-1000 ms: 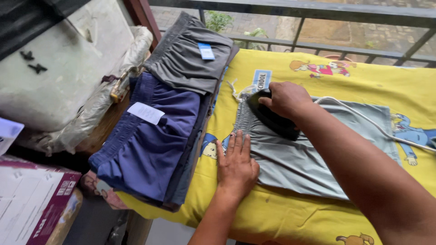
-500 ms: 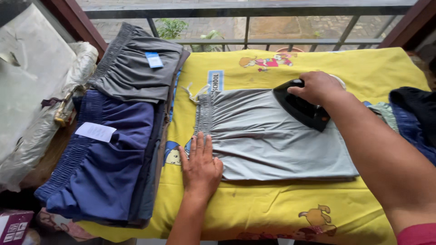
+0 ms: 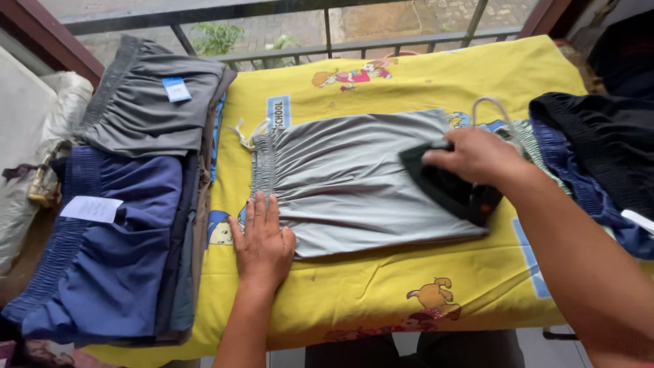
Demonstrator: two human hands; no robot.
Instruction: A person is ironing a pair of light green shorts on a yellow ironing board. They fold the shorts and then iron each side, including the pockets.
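Yellow cartoon-print cloth (image 3: 409, 82) covers the bench, w/ a metal railing (image 3: 327, 48) along the far edge. Free cloth only in a strip along the near edge, below the grey shorts (image 3: 340, 180), and a band at the far side by the railing. Left side blocked by a stack of folded shorts: dark grey pair (image 3: 150, 109) w/ a small blue tag on top at the back, blue pair (image 3: 109, 252) w/ a white tag nearer the camera; stack overhangs the bench's left edge. Right side crowded w/ a heap of dark and blue clothes (image 3: 593, 157), touching the bench's right edge. Grey shorts lie flat mid-bench, elastic waistband to the left, white drawstring poking out at its upper corner, fabric mostly smooth, faint gathers near the waistband. Left hand (image 3: 262, 242) open, palm down, fingers spread, pressing the lower-left corner of the shorts, heel of the palm on the yellow cloth. Right hand (image 3: 477, 157) closed around the handle of a black iron (image 3: 446, 187), which sits on the right part of the shorts, tip pointing left; white cord (image 3: 490, 105) loops up behind the hand.
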